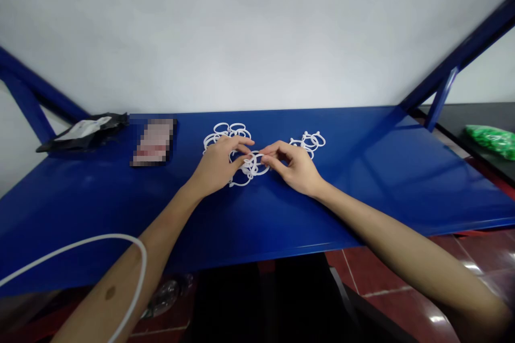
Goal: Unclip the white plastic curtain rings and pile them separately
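My right hand (pixel 295 167) pinches a white plastic ring (pixel 263 172) between thumb and fingertips. Opposite it, my left hand (pixel 220 163) has its thumb against the same small tangle of rings, fingers curled around the near side and partly hiding what they grip. One open ring (pixel 241 185) with a small knob at its end hangs at the bottom of this tangle. Behind my left hand lies a cluster of similar white rings (pixel 237 127), partly covered by it. A smaller group of knobbed rings (pixel 316 140) rests on the table just beyond my right hand.
The blue table (pixel 169 214) stands against a pale wall. A phone-like pixelated object (pixel 155 142) and a black plastic package (pixel 90 131) lie at left. A white cable (pixel 100 237) loops over my left forearm. A green bag (pixel 493 140) sits on a dark surface at right.
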`<state>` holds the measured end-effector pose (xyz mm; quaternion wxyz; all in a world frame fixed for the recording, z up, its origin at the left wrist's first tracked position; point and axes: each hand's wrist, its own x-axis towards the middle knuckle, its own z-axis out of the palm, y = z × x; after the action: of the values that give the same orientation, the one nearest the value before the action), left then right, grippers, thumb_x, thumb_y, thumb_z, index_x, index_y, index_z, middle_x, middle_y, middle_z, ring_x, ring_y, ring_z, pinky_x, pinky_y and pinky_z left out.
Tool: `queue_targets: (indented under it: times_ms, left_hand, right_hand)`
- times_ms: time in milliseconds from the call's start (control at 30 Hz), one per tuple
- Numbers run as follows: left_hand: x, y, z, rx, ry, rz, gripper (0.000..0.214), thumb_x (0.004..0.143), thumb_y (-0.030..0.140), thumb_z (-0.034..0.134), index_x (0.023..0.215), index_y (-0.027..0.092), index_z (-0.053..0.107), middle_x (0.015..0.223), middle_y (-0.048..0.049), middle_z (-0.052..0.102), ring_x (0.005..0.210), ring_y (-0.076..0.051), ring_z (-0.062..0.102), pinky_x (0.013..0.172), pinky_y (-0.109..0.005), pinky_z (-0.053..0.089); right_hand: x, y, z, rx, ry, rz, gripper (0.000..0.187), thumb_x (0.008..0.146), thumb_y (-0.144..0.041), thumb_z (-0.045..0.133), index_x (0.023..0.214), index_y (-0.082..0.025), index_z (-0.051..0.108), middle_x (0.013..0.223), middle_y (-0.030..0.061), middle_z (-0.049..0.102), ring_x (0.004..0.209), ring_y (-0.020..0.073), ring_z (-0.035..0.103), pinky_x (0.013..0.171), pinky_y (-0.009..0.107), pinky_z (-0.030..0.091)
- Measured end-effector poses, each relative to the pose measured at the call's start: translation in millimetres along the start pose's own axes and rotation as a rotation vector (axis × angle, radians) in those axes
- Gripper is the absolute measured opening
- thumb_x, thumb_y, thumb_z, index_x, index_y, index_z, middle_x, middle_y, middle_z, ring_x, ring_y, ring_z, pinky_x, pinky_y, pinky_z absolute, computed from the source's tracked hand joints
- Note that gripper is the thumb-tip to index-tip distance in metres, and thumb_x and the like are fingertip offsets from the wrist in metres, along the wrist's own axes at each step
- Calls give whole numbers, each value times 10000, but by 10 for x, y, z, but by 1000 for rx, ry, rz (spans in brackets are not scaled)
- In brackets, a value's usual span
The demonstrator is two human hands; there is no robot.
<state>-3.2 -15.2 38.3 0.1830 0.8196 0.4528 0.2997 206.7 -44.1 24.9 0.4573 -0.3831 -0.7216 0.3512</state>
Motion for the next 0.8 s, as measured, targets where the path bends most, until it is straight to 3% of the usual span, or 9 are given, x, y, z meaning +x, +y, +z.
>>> queue_targets:
  times_ms: [200, 367, 500, 700, 800]
  left_hand:
    - [9, -56, 12, 120, 54, -32, 223, 893, 186, 647, 1110, 233, 671, 927, -15, 764, 1036, -243, 602, 945, -434, 470]
    - [-17, -23, -8, 163, 14, 41, 350, 870, 169, 614, 1209, 249, 647, 1164, -26, 724, 1142, -267, 549, 1028, -488, 412]
    - [-48, 52, -69, 125, -41, 126, 435, 856, 149, 574, 1274, 266, 602, 1267, -20, 676, 1200, -269, 515, 1074, -500, 375]
    - [-35, 92, -87, 59, 16, 148, 315, 908, 483, 639, 1134, 265, 669, 1146, -17, 726, 1111, -258, 558, 1022, -454, 437]
    - [-19, 76, -69, 59, 66, 120, 294, 909, 528, 635, 1003, 259, 711, 1020, -19, 748, 1049, -244, 578, 960, -418, 472]
  right_hand:
    - [-5, -16, -18, -78, 1, -32, 191, 950, -284, 607, 1091, -183, 686, 806, 7, 706, 674, 106, 612, 623, 255, 476]
    - [2, 5, -33, -130, 57, -63, 202, 964, -267, 570, 1088, -193, 711, 757, -8, 653, 622, 98, 569, 582, 255, 452]
    - [11, 24, -28, -45, 100, 19, 179, 956, -318, 591, 1044, -196, 688, 703, -31, 613, 577, 89, 553, 569, 251, 468]
    - [12, -6, -6, 148, 93, 168, 218, 915, -401, 664, 979, -198, 621, 732, -30, 644, 509, 69, 579, 489, 220, 485]
    - [-1, -18, 9, 184, 57, 173, 232, 917, -415, 662, 990, -201, 611, 717, -36, 636, 515, 73, 601, 476, 208, 496]
